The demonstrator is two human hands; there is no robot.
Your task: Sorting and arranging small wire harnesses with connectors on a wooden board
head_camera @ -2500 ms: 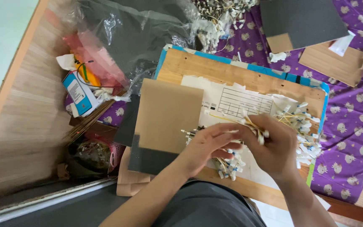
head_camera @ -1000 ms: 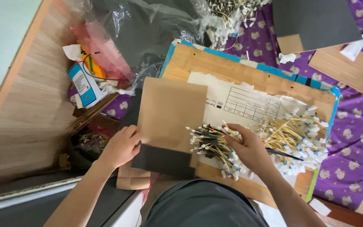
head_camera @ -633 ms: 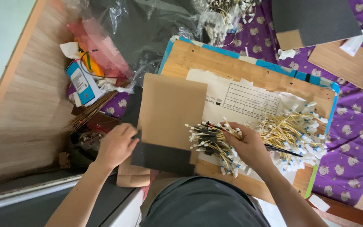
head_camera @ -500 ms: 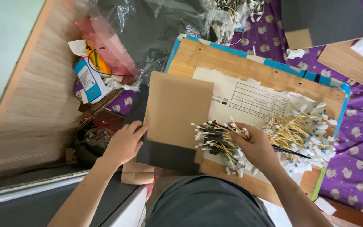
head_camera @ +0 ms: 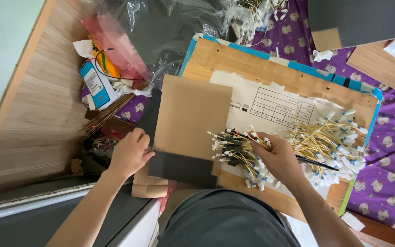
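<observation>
A purple patterned cloth [head_camera: 389, 151] is spread across the right side, under a wooden board [head_camera: 234, 59] edged in blue. A pale wood-grain panel [head_camera: 37, 105] runs diagonally along the left, bordered by a light green-white wall [head_camera: 1, 45]. Everything is lit evenly by soft daylight.
</observation>
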